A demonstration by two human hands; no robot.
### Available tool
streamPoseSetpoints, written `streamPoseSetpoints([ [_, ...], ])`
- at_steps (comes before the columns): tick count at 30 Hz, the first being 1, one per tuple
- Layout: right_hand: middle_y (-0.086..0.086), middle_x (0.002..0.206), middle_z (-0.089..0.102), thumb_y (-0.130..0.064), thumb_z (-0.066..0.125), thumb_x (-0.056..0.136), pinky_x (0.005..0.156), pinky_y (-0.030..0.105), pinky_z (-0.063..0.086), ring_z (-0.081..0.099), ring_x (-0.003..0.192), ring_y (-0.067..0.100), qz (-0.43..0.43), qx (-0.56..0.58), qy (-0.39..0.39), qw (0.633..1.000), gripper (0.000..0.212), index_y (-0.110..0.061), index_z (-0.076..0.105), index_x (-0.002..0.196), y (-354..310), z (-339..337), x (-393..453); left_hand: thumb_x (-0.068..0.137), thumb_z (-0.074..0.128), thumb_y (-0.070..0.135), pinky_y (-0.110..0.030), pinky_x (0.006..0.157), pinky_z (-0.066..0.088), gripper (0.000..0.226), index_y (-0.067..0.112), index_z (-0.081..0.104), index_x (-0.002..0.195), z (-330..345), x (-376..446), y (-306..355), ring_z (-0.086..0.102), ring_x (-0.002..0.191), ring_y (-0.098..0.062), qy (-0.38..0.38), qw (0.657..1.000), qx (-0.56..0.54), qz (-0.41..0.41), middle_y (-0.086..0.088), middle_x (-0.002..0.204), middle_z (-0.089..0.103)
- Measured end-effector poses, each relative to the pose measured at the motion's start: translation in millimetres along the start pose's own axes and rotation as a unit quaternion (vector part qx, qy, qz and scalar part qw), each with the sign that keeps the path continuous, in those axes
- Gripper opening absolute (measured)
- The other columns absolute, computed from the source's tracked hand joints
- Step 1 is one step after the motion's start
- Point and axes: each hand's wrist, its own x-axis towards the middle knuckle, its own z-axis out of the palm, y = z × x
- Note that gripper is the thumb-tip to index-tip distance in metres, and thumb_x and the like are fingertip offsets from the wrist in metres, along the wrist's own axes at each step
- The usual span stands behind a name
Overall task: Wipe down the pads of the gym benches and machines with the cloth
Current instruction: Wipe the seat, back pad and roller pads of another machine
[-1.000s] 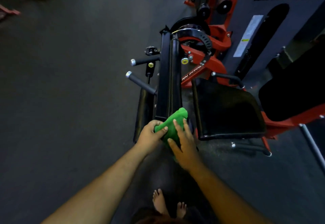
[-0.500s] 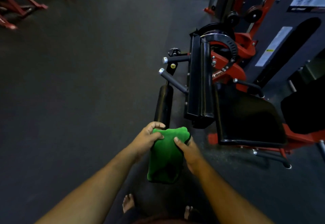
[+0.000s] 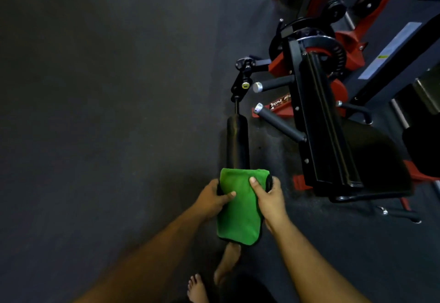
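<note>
Both thumbs are pressed down on top of the green cloth [image 3: 239,207], other fingers curled under it, so I've got it pinched from both sides. Left hand [image 3: 212,199] has the left edge, right hand [image 3: 270,199] the right. The cloth is draped over the near end of the black roller pad [image 3: 237,143], its lower part hanging loose above my bare feet [image 3: 228,263]. Just right of the roller is the upright back pad [image 3: 326,121], and next to that the seat pad [image 3: 378,160] on the red frame. Dark floor [image 3: 107,112] everywhere else.
</note>
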Motion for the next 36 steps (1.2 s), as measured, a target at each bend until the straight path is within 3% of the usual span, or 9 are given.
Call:
streamPoseSetpoints([
  [2, -0.003, 0.116, 0.067, -0.027, 0.081, 0.086, 0.076, 0.022, 0.056, 0.068, 0.098, 0.01, 0.009, -0.034, 0.007, 0.999, 0.055, -0.019, 0.048, 0.129, 2.0, 6.4, 28.7, 0.084, 0.081, 0.025, -0.04, 0.091, 0.059, 0.05, 0.011, 0.055, 0.125, -2.6, 27.5, 2.3, 0.068, 0.108, -0.019, 0.006, 1.0, 0.027, 0.009, -0.005, 0.119, 0.069],
  [6, 0.007, 0.136, 0.054, -0.046, 0.089, 0.069, 0.106, 0.043, 0.049, 0.057, 0.122, 0.023, -0.005, -0.172, 0.056, 0.983, 0.09, -0.017, 0.042, 0.14, 27.7, 28.1, 111.3, 0.091, 0.074, 0.016, -0.022, 0.074, 0.055, 0.035, 0.011, 0.05, 0.115, -1.6, 110.5, -16.9, 0.065, 0.097, -0.016, 0.017, 0.999, 0.031, -0.004, 0.001, 0.106, 0.064],
  [10, 0.017, 0.143, 0.044, -0.026, 0.088, 0.078, 0.105, 0.025, 0.035, 0.049, 0.129, 0.03, 0.0, -0.273, 0.088, 0.958, 0.088, -0.007, 0.038, 0.149, 57.6, 49.8, 181.4, 0.097, 0.066, 0.013, -0.031, 0.083, 0.057, 0.032, 0.016, 0.047, 0.123, 3.5, 193.9, -52.9, 0.066, 0.103, -0.017, 0.006, 0.998, -0.01, -0.063, -0.003, 0.115, 0.065],
  [17, 0.011, 0.156, 0.028, -0.047, 0.071, 0.088, 0.106, 0.058, 0.041, 0.039, 0.138, 0.038, -0.031, -0.441, 0.124, 0.888, 0.087, -0.026, 0.023, 0.158, 121.8, 76.6, 271.9, 0.097, 0.063, 0.015, -0.037, 0.098, 0.051, 0.042, 0.02, 0.045, 0.136, 15.7, 313.2, -104.0, 0.059, 0.116, -0.02, -0.017, 0.996, 0.017, -0.09, -0.002, 0.126, 0.058],
  [21, -0.001, 0.17, -0.011, -0.078, 0.047, 0.088, 0.117, 0.07, 0.015, 0.0, 0.156, 0.03, 0.006, -0.552, 0.007, 0.833, 0.097, -0.046, -0.011, 0.158, 165.2, 90.7, 313.1, 0.097, 0.064, 0.023, -0.03, 0.109, 0.033, 0.054, 0.016, 0.044, 0.147, 1.6, 363.9, -140.0, 0.044, 0.134, -0.024, 0.008, 0.99, 0.135, -0.049, -0.009, 0.145, 0.043],
  [23, -0.003, 0.169, -0.019, -0.085, 0.037, 0.085, 0.116, 0.071, 0.017, -0.007, 0.156, 0.029, 0.028, -0.579, -0.046, 0.813, 0.094, -0.053, -0.024, 0.15, 189.4, 92.4, 325.0, 0.101, 0.058, 0.028, -0.027, 0.114, 0.026, 0.057, 0.016, 0.038, 0.153, -11.9, 381.0, -159.0, 0.036, 0.143, -0.02, -0.005, 0.987, 0.153, -0.041, -0.007, 0.156, 0.035],
  [29, 0.009, 0.17, 0.0, -0.074, 0.038, 0.094, 0.109, 0.066, 0.037, 0.017, 0.152, 0.04, -0.02, -0.621, 0.028, 0.783, 0.085, -0.048, -0.012, 0.157, 212.1, 116.6, 344.3, 0.104, 0.048, 0.04, -0.021, 0.119, 0.014, 0.063, 0.026, 0.023, 0.16, -39.7, 422.7, -167.0, 0.01, 0.145, 0.004, -0.103, 0.982, 0.159, -0.002, 0.006, 0.168, 0.017],
  [32, 0.01, 0.169, 0.0, -0.064, 0.05, 0.091, 0.106, 0.066, 0.04, 0.024, 0.147, 0.044, 0.002, -0.617, 0.039, 0.786, 0.088, -0.053, -0.008, 0.156, 196.0, 137.9, 387.5, 0.105, 0.046, 0.038, -0.016, 0.115, 0.01, 0.064, 0.025, 0.019, 0.161, -43.0, 463.4, -143.7, 0.01, 0.141, 0.006, -0.095, 0.987, 0.127, -0.006, 0.005, 0.167, 0.016],
  [36, 0.004, 0.17, -0.006, -0.064, 0.035, 0.09, 0.106, 0.068, 0.039, 0.022, 0.146, 0.043, 0.008, -0.618, 0.025, 0.786, 0.079, -0.056, -0.012, 0.153, 186.2, 141.3, 400.2, 0.106, 0.046, 0.035, -0.001, 0.105, 0.013, 0.061, 0.021, 0.023, 0.16, -42.2, 509.6, -112.2, 0.018, 0.137, 0.006, -0.087, 0.991, 0.102, 0.003, 0.0, 0.167, 0.02],
])
